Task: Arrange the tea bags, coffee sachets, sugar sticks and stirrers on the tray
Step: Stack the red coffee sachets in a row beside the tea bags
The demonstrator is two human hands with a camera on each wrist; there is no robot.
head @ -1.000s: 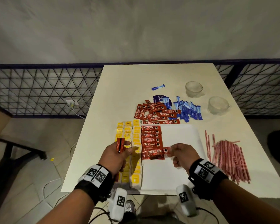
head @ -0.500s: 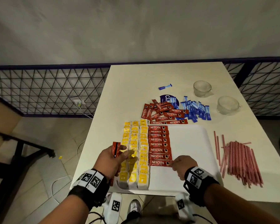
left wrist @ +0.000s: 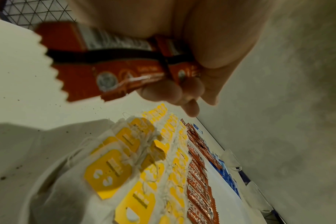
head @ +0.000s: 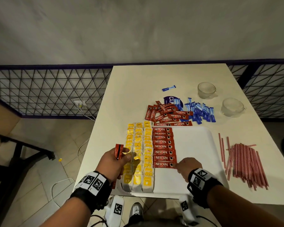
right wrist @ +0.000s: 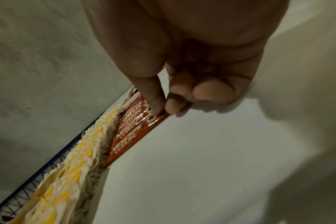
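Coffee sachets [head: 164, 147] form a column at the tray's [head: 195, 153] centre-left, beside tea bags [head: 138, 154] at 9 o'clock. Head view: right hand [head: 186, 167] pinches the nearest sachet [head: 164, 165], apparently squaring it. Left wrist view: left hand [left wrist: 192, 60] clamps spare sachets [left wrist: 113, 66], seemingly as supply. Right wrist view: fingertips [right wrist: 156, 106] pinch that sachet's end.

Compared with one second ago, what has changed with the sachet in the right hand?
The right hand brought its sachet down onto the tray as the nearest one in the red column; its fingers pinch the sachet's right end. The left hand holds its spare sachets as before. The tea bags, sugar sticks and stirrers have not moved.
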